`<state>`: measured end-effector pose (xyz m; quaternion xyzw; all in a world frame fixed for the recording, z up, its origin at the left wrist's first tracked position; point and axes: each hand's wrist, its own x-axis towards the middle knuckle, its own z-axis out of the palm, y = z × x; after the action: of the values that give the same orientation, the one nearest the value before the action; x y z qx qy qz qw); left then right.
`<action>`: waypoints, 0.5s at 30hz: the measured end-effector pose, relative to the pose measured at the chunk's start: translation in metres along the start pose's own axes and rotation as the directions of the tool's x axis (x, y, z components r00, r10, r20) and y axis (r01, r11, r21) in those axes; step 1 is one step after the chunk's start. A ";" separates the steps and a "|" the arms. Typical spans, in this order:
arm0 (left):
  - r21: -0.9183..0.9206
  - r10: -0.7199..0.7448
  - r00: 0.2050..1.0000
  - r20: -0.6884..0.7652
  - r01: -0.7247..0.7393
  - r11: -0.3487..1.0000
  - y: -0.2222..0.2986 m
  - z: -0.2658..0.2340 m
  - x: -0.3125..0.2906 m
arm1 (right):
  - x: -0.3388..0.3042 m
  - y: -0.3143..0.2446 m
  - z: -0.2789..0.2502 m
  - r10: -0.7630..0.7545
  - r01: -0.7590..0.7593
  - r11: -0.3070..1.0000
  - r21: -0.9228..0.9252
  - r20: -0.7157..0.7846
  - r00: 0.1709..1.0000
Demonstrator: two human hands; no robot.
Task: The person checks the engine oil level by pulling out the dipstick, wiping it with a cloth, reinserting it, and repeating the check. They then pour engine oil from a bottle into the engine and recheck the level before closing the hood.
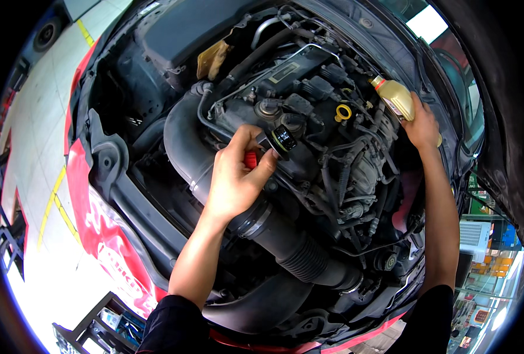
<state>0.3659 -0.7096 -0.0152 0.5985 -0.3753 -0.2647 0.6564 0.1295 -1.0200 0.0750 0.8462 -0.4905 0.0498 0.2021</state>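
In my left hand (pixel 238 177), the thumb and fingers are closed on a black oil filler cap (pixel 279 140) with a yellowish ring, its underside turned up and to the right. Something small and red, which looks like a bottle cap (pixel 250 160), shows between the same fingers and the palm. My right hand (pixel 422 127) is wrapped round a gold oil bottle (pixel 394 97) at the right side of the engine. The bottle leans with its red-collared neck toward the upper left. A round fitting (pixel 269 108) on the engine top lies just beyond my left hand.
A yellow dipstick ring (pixel 343 112) stands up between my hands. The thick black intake hose (pixel 185 141) curves along the left and under my left forearm. A red fender cover (pixel 102 218) hangs over the left edge. The raised hood (pixel 498 106) is on the right.
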 end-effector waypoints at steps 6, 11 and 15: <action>-0.020 0.006 1.000 0.009 -0.006 1.000 -0.005 0.000 0.000 | -0.001 0.002 0.003 -0.012 0.012 1.000 0.002 -0.016 1.000; -0.002 0.027 1.000 0.006 -0.027 1.000 -0.007 -0.001 0.000 | 0.002 0.000 0.001 -0.017 0.018 0.999 -0.044 0.010 1.000; -0.002 0.023 1.000 0.010 -0.023 1.000 -0.006 -0.001 0.000 | 0.008 -0.005 -0.007 -0.071 0.070 0.988 -0.140 -0.005 0.997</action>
<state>0.3674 -0.7098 -0.0210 0.5922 -0.3851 -0.2607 0.6581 0.1388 -1.0214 0.0824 0.8464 -0.4617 0.0122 0.2650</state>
